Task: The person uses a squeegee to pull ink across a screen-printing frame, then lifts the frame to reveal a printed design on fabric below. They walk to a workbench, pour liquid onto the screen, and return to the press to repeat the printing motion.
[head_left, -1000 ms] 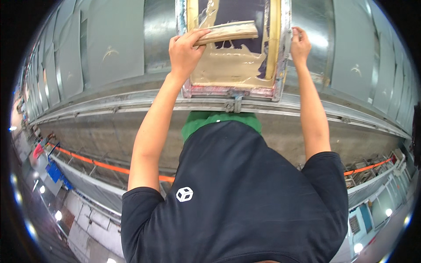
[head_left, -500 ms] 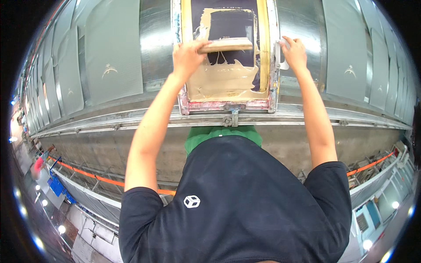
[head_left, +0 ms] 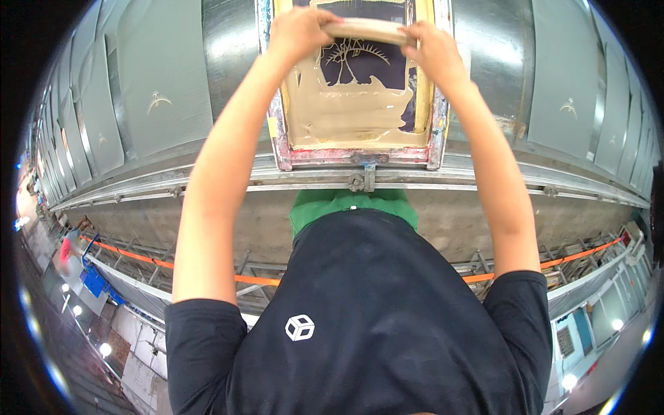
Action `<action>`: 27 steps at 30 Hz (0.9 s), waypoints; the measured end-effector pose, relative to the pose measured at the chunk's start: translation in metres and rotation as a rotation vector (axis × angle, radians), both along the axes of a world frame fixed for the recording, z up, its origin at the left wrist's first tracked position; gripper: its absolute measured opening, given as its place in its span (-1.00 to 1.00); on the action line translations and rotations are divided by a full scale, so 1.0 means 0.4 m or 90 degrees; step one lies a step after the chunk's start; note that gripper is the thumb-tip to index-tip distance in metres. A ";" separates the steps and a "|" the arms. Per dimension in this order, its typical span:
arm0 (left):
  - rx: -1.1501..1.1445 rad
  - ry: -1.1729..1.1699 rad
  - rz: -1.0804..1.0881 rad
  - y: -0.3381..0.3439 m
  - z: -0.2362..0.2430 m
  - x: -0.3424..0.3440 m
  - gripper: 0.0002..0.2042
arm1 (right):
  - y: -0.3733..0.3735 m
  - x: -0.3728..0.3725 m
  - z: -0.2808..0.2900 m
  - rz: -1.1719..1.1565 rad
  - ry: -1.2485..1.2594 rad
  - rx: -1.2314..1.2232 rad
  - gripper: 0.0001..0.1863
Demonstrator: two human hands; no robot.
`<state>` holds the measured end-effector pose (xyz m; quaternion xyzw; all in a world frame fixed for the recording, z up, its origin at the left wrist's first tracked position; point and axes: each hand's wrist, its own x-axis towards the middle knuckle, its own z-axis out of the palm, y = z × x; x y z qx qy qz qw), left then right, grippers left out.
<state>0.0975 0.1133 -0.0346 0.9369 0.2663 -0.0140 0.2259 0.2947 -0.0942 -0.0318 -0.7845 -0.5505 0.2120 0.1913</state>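
Note:
A squeegee with a pale handle lies crosswise over the upper part of a screen printing frame. Its left end is gripped by my left hand, its right end by my right hand. Beige ink covers the near part of the mesh and the left side. Between the squeegee and the ink the dark mesh shows, with a curved, spiky design in beige on it. Yellow tape runs along the inside of the frame. My hands hide parts of the frame's sides.
Grey fabric panels with a small printed motif lie on the long metal table to the left, and more grey panels to the right. A metal rail with clamps runs along the near edge. Behind me stretches an orange strip.
My right hand has come from beside the frame onto the squeegee's right end. The squeegee has moved farther away, and the beige spiky design now shows on the dark mesh.

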 end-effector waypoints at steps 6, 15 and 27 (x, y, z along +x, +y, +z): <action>-0.052 -0.020 0.021 -0.295 0.035 -0.240 -0.73 | -0.250 -0.235 0.095 -0.030 0.096 -0.022 -0.50; -0.066 -0.050 0.033 -0.377 0.111 -0.273 -0.56 | -0.251 0.070 -0.036 -0.376 0.059 0.126 -0.58; -0.022 -0.088 0.020 -0.410 0.140 -0.402 -0.43 | -0.102 0.039 0.017 -0.544 0.204 0.173 -0.80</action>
